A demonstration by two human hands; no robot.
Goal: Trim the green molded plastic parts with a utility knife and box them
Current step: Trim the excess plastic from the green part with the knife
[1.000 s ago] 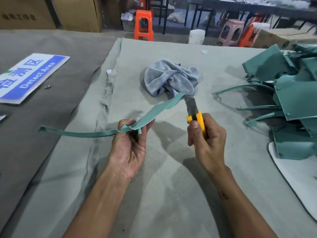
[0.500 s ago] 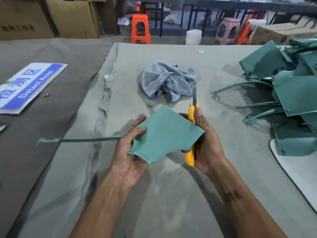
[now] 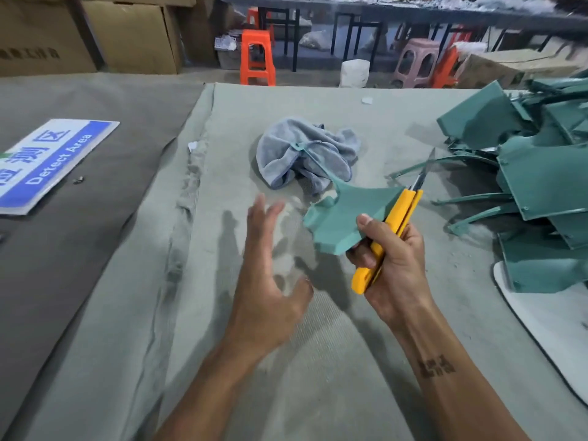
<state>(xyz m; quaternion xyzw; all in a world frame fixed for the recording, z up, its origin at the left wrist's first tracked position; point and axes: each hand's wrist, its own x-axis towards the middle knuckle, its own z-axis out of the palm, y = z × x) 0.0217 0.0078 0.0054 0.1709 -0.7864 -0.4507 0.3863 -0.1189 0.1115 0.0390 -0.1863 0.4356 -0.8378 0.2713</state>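
One green part (image 3: 343,218), centre frame, now pinched by right hand (image 3: 394,262) alongside utility knife (image 3: 389,240); left hand (image 3: 267,281) has released it, fingers spread empty. Trimming seemingly done; boxing pending.

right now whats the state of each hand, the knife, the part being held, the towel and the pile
left hand: open, fingers spread, holding nothing
right hand: grips knife and part together
knife: blade out, pointing up and away
part: off the table, pinched under the thumb
towel: crumpled on the table
pile: green parts heaped loosely at the right
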